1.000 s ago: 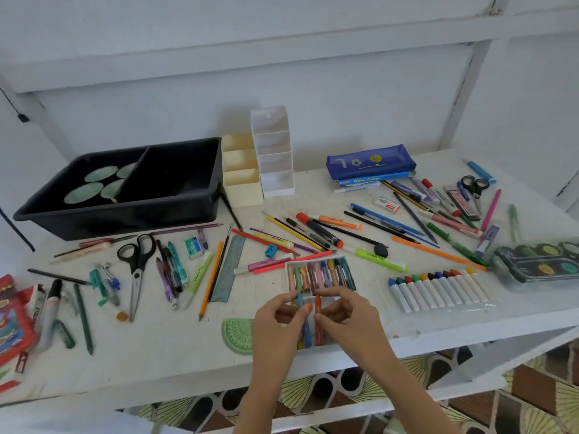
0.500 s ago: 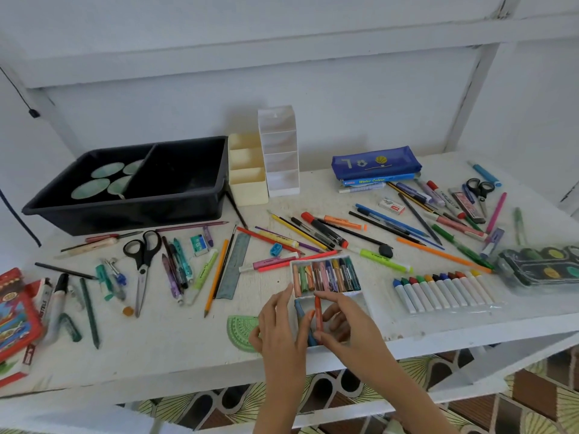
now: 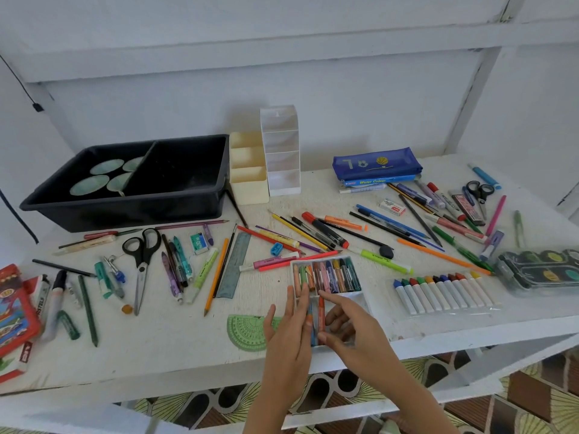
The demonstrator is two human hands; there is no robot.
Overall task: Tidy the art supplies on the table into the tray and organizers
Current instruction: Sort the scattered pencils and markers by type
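A white crayon box (image 3: 357, 294) lies near the table's front edge; its far half is packed with a row of crayons (image 3: 327, 275). My left hand (image 3: 289, 327) lies with straight fingers along the box's left side, fingertips touching the near crayons. My right hand (image 3: 351, 324) pinches an orange crayon (image 3: 321, 311) that lies in the near half of the box, beside a blue one. A black divided tray (image 3: 206, 195) stands at the back left, with a cream organizer (image 3: 249, 186) and a white organizer (image 3: 282, 151) next to it.
Pens, pencils and markers are scattered over the white table (image 3: 163, 349). Black scissors (image 3: 142, 255), a ruler (image 3: 235, 264), a green protractor (image 3: 247, 332), a paint-stick pack (image 3: 445, 291), a watercolour palette (image 3: 542, 270), a blue pencil case (image 3: 376, 162) and a red box (image 3: 12, 311) lie around.
Both hands have lowered the crayons from above the table into the near half of the box. My left fingers have straightened out along the box's side.
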